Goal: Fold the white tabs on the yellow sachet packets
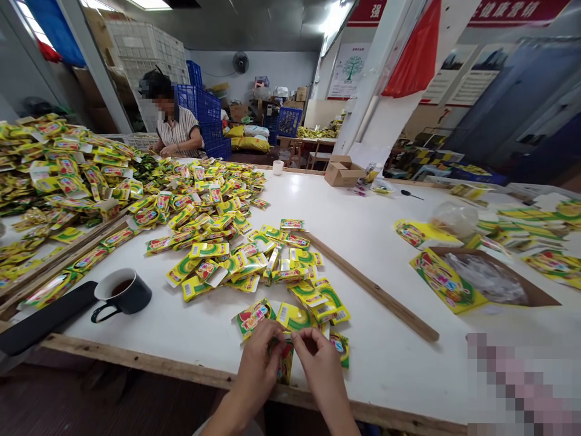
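Note:
Near the front edge of the white table, my left hand (262, 354) and my right hand (320, 357) meet over a small yellow-green candy box (285, 365). The fingers of both hands are closed at its top end; my hands partly cover it. Just beyond my fingers lie more flat candy boxes (255, 317) with fruit pictures, one showing the word "TWINS". A loose heap of the same boxes (236, 260) spreads behind them, some with white end flaps open.
A dark mug (121, 292) with brown liquid stands at left beside a long black object (48, 318). A wooden stick (367, 281) lies right of the heap. Farther right is an open display box (447, 281) with clear plastic inside. A co-worker (177, 127) sits at the far left side.

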